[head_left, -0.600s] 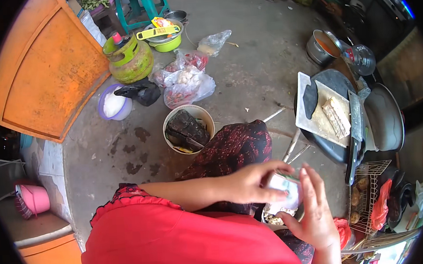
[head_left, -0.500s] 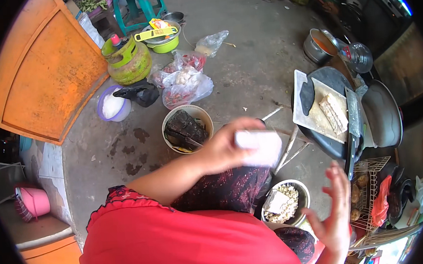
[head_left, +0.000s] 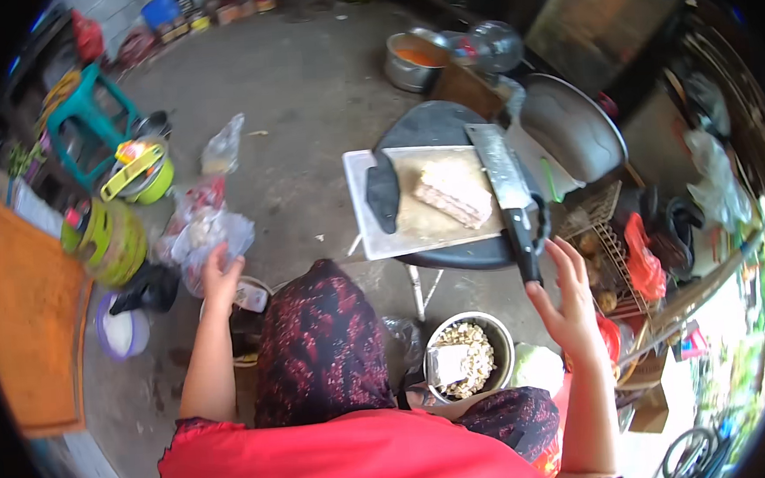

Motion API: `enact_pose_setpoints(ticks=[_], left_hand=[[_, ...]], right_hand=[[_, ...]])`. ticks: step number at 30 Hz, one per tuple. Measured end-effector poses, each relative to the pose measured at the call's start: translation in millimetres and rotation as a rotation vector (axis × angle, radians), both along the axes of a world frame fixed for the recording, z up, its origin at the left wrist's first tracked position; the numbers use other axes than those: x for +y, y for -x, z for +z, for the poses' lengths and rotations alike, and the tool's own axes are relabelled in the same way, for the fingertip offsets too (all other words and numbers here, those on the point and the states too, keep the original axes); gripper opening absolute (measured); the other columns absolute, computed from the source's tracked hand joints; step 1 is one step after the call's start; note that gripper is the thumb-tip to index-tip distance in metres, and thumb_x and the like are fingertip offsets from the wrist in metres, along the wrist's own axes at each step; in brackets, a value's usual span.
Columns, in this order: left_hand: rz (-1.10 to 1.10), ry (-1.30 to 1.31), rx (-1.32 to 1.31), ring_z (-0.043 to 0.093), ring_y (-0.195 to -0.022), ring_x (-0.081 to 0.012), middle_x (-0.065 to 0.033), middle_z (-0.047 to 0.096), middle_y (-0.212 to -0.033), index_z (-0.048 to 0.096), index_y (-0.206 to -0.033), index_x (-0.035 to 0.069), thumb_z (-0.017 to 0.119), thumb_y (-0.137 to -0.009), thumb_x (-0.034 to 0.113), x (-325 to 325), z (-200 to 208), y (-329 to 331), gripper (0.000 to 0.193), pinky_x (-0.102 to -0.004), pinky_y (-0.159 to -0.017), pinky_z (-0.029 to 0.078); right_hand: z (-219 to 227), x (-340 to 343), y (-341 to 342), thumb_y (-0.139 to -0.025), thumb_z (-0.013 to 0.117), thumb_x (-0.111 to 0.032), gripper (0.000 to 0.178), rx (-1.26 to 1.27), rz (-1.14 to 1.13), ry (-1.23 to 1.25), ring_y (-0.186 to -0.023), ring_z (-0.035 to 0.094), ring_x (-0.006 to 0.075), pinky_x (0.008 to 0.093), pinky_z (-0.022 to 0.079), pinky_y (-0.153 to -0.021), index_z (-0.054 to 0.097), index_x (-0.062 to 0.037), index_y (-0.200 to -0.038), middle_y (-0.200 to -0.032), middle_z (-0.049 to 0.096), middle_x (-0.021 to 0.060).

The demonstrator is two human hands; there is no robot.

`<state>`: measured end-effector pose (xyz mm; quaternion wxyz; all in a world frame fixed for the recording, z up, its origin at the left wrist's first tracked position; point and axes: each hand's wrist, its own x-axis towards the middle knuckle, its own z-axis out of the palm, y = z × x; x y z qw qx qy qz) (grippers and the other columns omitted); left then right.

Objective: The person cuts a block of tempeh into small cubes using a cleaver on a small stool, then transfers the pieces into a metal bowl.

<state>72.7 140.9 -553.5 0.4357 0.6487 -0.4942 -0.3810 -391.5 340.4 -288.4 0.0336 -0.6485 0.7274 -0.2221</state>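
Note:
My left hand (head_left: 221, 278) is over a bin (head_left: 264, 286) at my left knee, fingers apart. In the bin, just beside the hand, lies a small white packet (head_left: 251, 296). My right hand (head_left: 569, 302) is open, with its fingers spread just below the black handle of a cleaver (head_left: 501, 169); they look apart from it. The cleaver lies along the right edge of a white cutting board (head_left: 363, 236). On the board sits a pale block (head_left: 454, 191) with a rough, whitish surface. A dark flat piece (head_left: 384, 193) covers part of the board's left side.
A black round stool (head_left: 441, 117) bears the board. Between my knees stands a metal bowl (head_left: 504, 341) of small pale cubes (head_left: 470, 356). To the left are plastic bags (head_left: 211, 236), a green gas cylinder (head_left: 116, 242) and a purple tub (head_left: 103, 322). A wire rack (head_left: 607, 256) stands right.
My left hand has moved left to the bin and let go of the white thing it held; a white packet now shows there. My right hand has risen toward the cleaver handle. The view has turned right.

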Motion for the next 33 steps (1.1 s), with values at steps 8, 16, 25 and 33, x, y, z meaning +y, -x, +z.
enact_pose_setpoints(ticks=[8, 16, 25, 33], left_hand=[[-1.001, 0.813, -0.138, 0.043, -0.125, -0.0271, -0.0131, 0.046, -0.135, 0.053, -0.122, 0.006, 0.068, -0.075, 0.015, -11, 266, 188, 0.050, -0.0391, -0.104, 0.031], [-1.519, 0.649, -0.421, 0.050, -0.115, -0.0307, -0.0149, 0.054, -0.123, 0.052, -0.124, 0.009, 0.068, -0.075, 0.019, -42, 265, 275, 0.052, -0.0383, -0.097, 0.040], [-1.235, 0.729, -0.501, 0.057, -0.099, -0.0335, -0.0150, 0.060, -0.106, 0.056, -0.116, 0.004, 0.069, -0.072, 0.019, -9, 254, 272, 0.048, -0.0391, -0.086, 0.045], [-0.929, 0.770, -0.459, 0.059, -0.095, -0.0344, -0.0166, 0.062, -0.104, 0.058, -0.112, 0.002, 0.070, -0.074, 0.022, 16, 246, 271, 0.044, -0.0390, -0.082, 0.047]], right_hand=[[-16, -40, 5, -0.082, 0.063, -0.027, 0.057, -0.023, -0.142, -0.161, -0.101, 0.053, 0.0407, 0.0438, 0.044, -0.088, 0.042, 0.0024, -0.127, -0.111, 0.049, 0.0244], [2, -36, 9, -0.085, 0.055, -0.023, 0.044, -0.143, -0.247, -0.105, -0.092, 0.059, 0.0415, 0.0439, 0.047, -0.079, 0.043, 0.0019, -0.119, -0.102, 0.058, 0.0268], [9, 16, -6, -0.093, 0.053, -0.027, 0.043, -0.915, -0.280, -0.128, -0.060, 0.052, 0.0087, 0.0259, 0.044, -0.054, 0.042, -0.0028, -0.126, -0.076, 0.057, 0.0045], [14, 12, -24, -0.093, 0.050, -0.025, 0.041, -0.644, -0.157, -0.135, -0.073, 0.062, 0.0303, 0.0375, 0.047, -0.067, 0.042, 0.0003, -0.124, -0.077, 0.061, 0.0166]])
